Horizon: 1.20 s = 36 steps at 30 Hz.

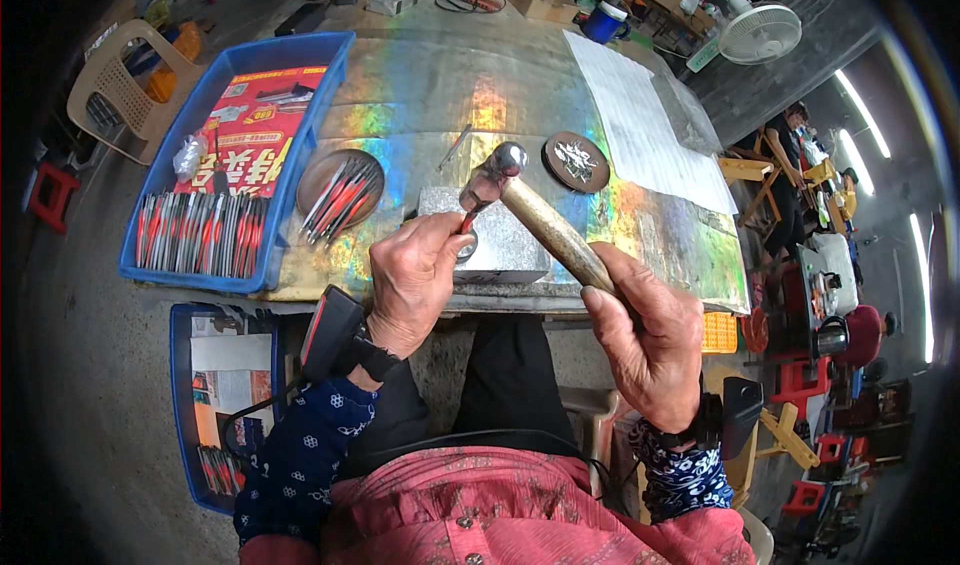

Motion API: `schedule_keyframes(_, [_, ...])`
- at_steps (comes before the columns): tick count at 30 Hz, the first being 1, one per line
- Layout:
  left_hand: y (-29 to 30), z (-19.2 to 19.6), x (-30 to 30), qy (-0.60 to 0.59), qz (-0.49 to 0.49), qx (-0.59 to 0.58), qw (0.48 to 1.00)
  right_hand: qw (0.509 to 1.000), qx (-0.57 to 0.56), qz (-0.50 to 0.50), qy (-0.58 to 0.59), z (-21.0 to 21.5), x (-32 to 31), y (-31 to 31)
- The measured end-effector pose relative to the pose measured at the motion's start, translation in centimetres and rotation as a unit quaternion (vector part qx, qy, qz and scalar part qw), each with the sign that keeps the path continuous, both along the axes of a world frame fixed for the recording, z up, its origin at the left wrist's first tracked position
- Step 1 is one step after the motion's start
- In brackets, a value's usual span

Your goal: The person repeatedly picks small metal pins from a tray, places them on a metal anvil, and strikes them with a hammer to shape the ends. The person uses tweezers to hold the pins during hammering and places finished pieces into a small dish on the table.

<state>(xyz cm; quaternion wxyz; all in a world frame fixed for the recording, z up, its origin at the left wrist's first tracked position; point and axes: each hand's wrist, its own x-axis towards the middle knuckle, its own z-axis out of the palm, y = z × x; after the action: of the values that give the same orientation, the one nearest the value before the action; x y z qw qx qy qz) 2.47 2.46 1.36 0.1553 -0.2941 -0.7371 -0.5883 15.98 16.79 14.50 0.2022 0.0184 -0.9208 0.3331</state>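
Observation:
My right hand [650, 335] is wrapped round the wooden handle of a ball-peen hammer [553, 233]. The hammer's steel head is raised over a silver metal block [515, 253] at the near table edge. Beside the head, my left hand [412, 270] pinches a thin red piece [470, 221]; its far end is hidden by the hammer. To the left, a round brown dish [312, 177] holds several slim red, black and grey sticks [340, 203]. Right of the hammer head, a smaller brown dish [558, 171] contains small shiny metal bits [575, 157]. A thin metal rod [455, 147] lies beyond the block.
A blue tray [345, 57] at left holds rows of similar sticks and a red printed sheet [262, 130]. Another blue tray [183, 405] sits lower left. White sheeting [635, 105] covers the table's far right. Beyond are a fan [762, 33], a chair [125, 75] and another person [785, 165].

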Motion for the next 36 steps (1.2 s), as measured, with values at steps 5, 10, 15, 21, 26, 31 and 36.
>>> schedule_keyframes(5, [0.1, 0.1, -0.1, 0.006, 0.004, 0.001, 1.000, 1.000, 0.000, -0.010, 0.002, 1.8, 0.1, -0.3])
schedule_keyframes(10, [0.0, 0.1, -0.1, 0.000, 0.001, -0.009, 1.000, 0.978, -0.057, 0.003, 0.199, 2.8, 0.8, -0.4])
schedule_keyframes(15, [0.1, 0.1, -0.5, 0.033, 0.011, -0.013, 0.999, 0.999, -0.007, -0.038, -0.027, 1.0, 0.4, 0.1])
schedule_keyframes(21, [0.0, 0.3, -0.3, -0.006, -0.009, 0.018, 1.000, 0.997, -0.013, -0.073, -0.003, -0.5, 0.8, 0.3])
schedule_keyframes(26, [-0.9, 0.4, -0.8, -0.138, -0.056, 0.090, 0.985, 0.995, 0.035, -0.082, 0.052, -3.9, 0.6, 1.5])
schedule_keyframes(31, [-4.7, 0.2, -2.5, -0.139, -0.004, 0.010, 0.990, 0.980, 0.125, -0.128, 0.088, -7.6, 0.1, 2.5])
schedule_keyframes(36, [-8.9, -0.4, -4.7, 0.038, 0.123, -0.194, 0.973, 0.969, 0.166, -0.180, 0.042, -10.6, 0.0, 2.4])
